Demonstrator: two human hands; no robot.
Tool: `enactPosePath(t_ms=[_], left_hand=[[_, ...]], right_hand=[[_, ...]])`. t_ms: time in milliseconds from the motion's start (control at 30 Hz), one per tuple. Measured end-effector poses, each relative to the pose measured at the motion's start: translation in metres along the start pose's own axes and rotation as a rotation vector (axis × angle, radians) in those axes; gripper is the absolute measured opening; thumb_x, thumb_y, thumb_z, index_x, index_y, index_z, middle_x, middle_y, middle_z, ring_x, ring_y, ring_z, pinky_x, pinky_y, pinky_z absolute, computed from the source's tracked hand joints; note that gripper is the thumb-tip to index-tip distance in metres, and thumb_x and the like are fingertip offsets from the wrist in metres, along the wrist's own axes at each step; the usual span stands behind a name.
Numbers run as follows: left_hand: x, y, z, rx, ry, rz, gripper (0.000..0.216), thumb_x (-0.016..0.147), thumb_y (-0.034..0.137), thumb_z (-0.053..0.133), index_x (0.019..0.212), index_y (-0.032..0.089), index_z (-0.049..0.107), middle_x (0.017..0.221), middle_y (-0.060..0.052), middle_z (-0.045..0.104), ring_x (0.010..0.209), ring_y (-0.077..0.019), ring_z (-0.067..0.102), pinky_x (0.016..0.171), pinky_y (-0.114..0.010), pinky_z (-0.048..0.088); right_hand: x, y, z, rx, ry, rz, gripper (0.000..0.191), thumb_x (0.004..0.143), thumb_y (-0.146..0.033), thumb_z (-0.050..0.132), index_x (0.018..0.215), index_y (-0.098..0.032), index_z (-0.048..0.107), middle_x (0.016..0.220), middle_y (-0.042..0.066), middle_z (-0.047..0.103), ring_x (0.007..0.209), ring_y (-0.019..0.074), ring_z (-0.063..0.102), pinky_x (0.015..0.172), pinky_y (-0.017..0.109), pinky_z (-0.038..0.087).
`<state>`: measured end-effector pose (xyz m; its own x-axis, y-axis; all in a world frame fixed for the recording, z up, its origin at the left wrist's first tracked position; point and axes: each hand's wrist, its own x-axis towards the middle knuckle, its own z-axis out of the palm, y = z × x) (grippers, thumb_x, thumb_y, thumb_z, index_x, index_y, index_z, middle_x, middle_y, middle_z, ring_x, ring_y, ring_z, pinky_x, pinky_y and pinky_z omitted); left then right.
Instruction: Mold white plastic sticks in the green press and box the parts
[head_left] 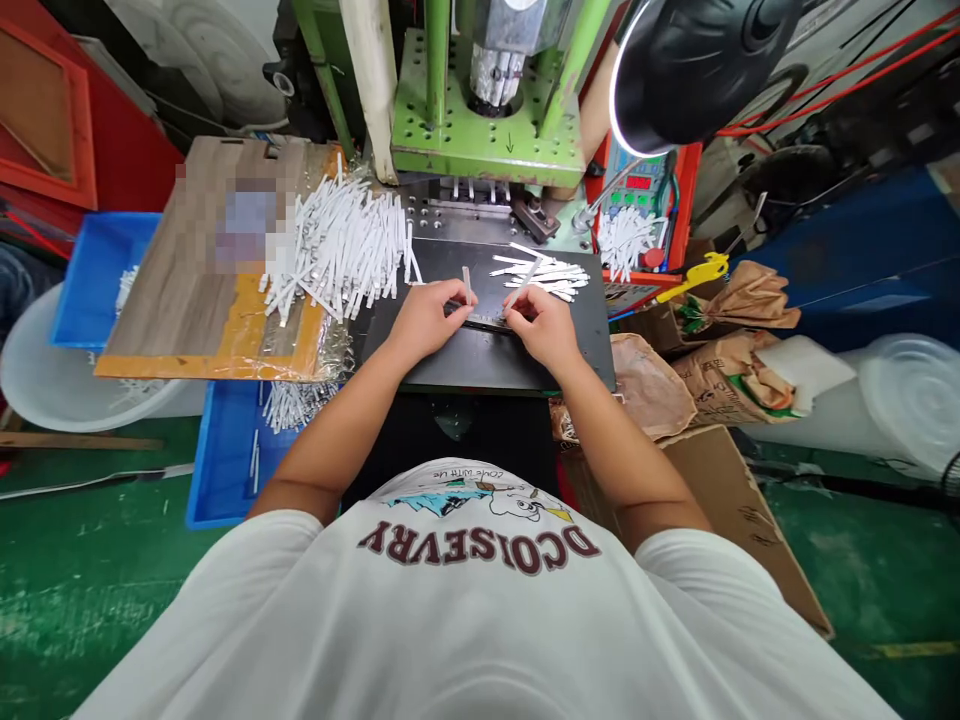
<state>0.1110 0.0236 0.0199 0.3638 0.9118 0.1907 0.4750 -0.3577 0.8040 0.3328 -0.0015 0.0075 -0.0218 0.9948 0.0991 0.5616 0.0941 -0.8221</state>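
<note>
Over the black work plate [450, 368], my left hand [429, 318] pinches a thin white strip [466, 284] that points up. My right hand [546, 326], also closed, grips another white strip [523, 286], tilted toward the upper right. Between the two hands lies a narrow metal bar with small marks [486, 321]; my fingertips are at its ends, and whether they touch it I cannot tell. Just beyond my right hand is a small loose pile of white strips [551, 275]. A large heap of similar strips [349, 240] lies to the left of my left hand.
Ahead stands a green press [487, 155] with a metal die [472, 192] beneath. A black lamp [690, 75] hangs at the right, above a control box [637, 185]. At the left are a wooden board [195, 290] and blue trays [214, 470]. Yellow cutters [701, 272] lie right.
</note>
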Motion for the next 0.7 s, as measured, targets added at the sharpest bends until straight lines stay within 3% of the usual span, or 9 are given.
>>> enactPosePath(t_ms=[100,267,533,700], left_hand=[[0.004,-0.006,0.009,0.011,-0.033,-0.019,0.008,0.09,0.02,0.069,0.091,0.02,0.076,0.1,-0.005,0.083,0.094,-0.0228,0.076,0.094,-0.036,0.058],[-0.006,-0.012,0.012,0.02,0.014,-0.006,0.01,0.094,0.019,0.068,0.095,0.02,0.077,0.106,-0.006,0.084,0.099,-0.0235,0.077,0.095,-0.035,0.058],[-0.024,-0.012,0.014,0.304,-0.075,0.147,0.023,0.102,0.017,0.056,0.109,0.023,0.078,0.108,-0.006,0.083,0.103,-0.0243,0.076,0.101,-0.039,0.055],[-0.034,-0.01,0.014,0.408,-0.085,0.153,0.029,0.104,0.017,0.051,0.115,0.023,0.078,0.112,-0.008,0.083,0.104,-0.0254,0.076,0.1,-0.04,0.054]], right_hand=[[-0.008,0.01,0.005,0.017,0.041,-0.08,0.009,0.087,-0.023,0.064,0.093,-0.023,0.07,0.092,0.004,0.076,0.083,0.0202,0.07,0.087,0.034,0.057],[-0.015,0.019,0.012,0.007,0.087,-0.184,0.009,0.091,-0.025,0.064,0.094,-0.024,0.072,0.098,0.005,0.078,0.085,0.0214,0.071,0.086,0.035,0.06],[-0.025,0.025,0.013,-0.136,0.069,-0.32,0.012,0.094,-0.022,0.063,0.096,-0.025,0.075,0.092,0.005,0.078,0.082,0.0221,0.072,0.081,0.034,0.06],[-0.023,0.024,0.014,-0.226,0.04,-0.429,0.014,0.096,-0.019,0.062,0.095,-0.025,0.075,0.09,0.006,0.078,0.085,0.0235,0.072,0.083,0.035,0.058]])
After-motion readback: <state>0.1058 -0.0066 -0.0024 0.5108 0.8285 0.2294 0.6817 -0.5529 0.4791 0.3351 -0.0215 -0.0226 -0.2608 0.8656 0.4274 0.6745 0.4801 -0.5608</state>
